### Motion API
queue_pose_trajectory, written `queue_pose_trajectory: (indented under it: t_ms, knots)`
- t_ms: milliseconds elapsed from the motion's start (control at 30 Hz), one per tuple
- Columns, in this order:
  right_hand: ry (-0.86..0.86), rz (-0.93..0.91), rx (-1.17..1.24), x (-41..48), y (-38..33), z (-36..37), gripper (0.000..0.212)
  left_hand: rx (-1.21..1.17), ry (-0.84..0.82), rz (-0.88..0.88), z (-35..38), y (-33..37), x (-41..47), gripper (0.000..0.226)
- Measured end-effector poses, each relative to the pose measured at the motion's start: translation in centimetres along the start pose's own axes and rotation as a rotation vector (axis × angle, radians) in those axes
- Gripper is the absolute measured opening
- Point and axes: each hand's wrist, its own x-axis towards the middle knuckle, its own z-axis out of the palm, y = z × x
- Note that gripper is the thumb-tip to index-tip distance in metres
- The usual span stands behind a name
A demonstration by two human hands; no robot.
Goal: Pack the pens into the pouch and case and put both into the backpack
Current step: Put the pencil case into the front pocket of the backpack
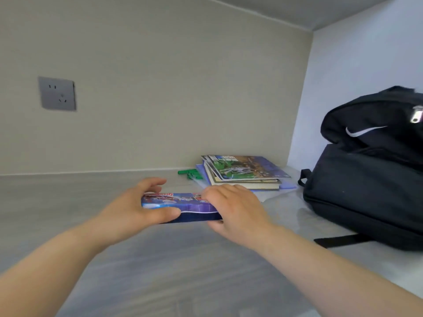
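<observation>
Case [183, 205] sits flat on the grey desk [160, 259], lid down, printed top facing up, dark blue side wall toward you. Your left hand [135, 208] clamps its left end: thumb on the near edge, fingers curled over the far edge. Your right hand [235, 208] covers the right end, fingers pressed together on the lid, thumb tucked under the near corner. Black backpack [366, 191] stands to the right, well apart from the case, a strap trailing on the desk. Stack of books [245, 172] lies just behind your right hand, a green item [190, 173] beside it. Wall socket [57, 93] upper left. Can't tell where the pouch or pens are.
</observation>
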Motion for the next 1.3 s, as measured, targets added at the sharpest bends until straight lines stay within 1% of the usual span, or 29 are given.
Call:
queue_pose_trajectory:
  t_ms: [67,133,200,333,400,433,467,533,600,700,800,867,933,1000,1100,1167,1233,1300]
  knots:
    - [0.006,0.071,-0.021,-2.0,3.3,-1.6,0.034,-0.034,-0.047,0.045,3.2,2.0,1.6,0.057]
    - [-0.036,0.156,-0.024,-4.2,6.6,-3.3,0.027,-0.042,-0.088,0.090,6.7,3.9,3.3,0.045]
    - [-0.051,0.231,-0.017,-6.5,9.8,-4.8,0.029,-0.067,-0.128,0.122,10.5,6.0,4.8,0.036]
    - [-0.022,0.470,0.113,-10.7,15.3,-8.3,0.033,-0.241,-0.185,0.176,17.0,10.1,7.3,0.037]
    - [0.006,0.571,0.201,-12.3,17.7,-10.0,0.031,-0.318,-0.213,0.246,19.5,11.6,8.5,0.045]
    - [0.038,0.610,0.239,-12.9,19.0,-10.7,0.031,-0.340,-0.209,0.285,20.7,12.2,9.3,0.043]
    - [0.086,0.644,0.275,-13.5,20.3,-11.4,0.031,-0.337,-0.191,0.314,21.9,12.7,10.2,0.035]
    - [0.210,0.700,0.362,-14.1,22.6,-12.6,0.031,-0.252,-0.159,0.346,24.3,13.3,12.3,0.031]
    - [0.331,0.743,0.431,-14.1,25.1,-13.7,0.030,-0.100,-0.182,0.378,26.7,13.9,14.8,0.036]
    - [0.459,0.791,0.576,-13.5,28.8,-15.0,0.028,0.141,-0.229,0.472,30.0,15.3,18.4,0.050]
    - [0.568,0.814,0.683,-12.5,32.0,-15.1,0.025,0.271,-0.229,0.530,32.6,17.2,21.5,0.055]
    - [0.641,0.849,0.727,-12.0,33.7,-14.6,0.025,0.372,-0.260,0.545,33.9,18.4,23.2,0.051]
    - [0.693,0.876,0.794,-11.8,34.9,-14.0,0.037,0.453,-0.309,0.552,34.6,19.3,23.9,0.041]
    - [0.724,0.879,0.837,-11.5,35.8,-13.3,0.035,0.434,-0.309,0.557,34.4,19.7,23.9,0.033]
    - [0.721,0.865,0.845,-11.2,36.5,-12.5,0.024,0.323,-0.267,0.585,33.5,19.2,23.0,0.027]
    - [0.695,0.855,0.899,-10.8,36.8,-12.0,0.018,0.264,-0.251,0.596,32.9,18.6,22.2,0.027]
    - [0.583,0.863,0.986,-10.4,36.9,-11.3,0.012,0.236,-0.244,0.603,32.5,18.2,21.7,0.026]
    - [0.372,0.891,0.990,-10.2,36.9,-10.7,0.011,0.237,-0.242,0.619,32.3,17.9,21.6,0.024]
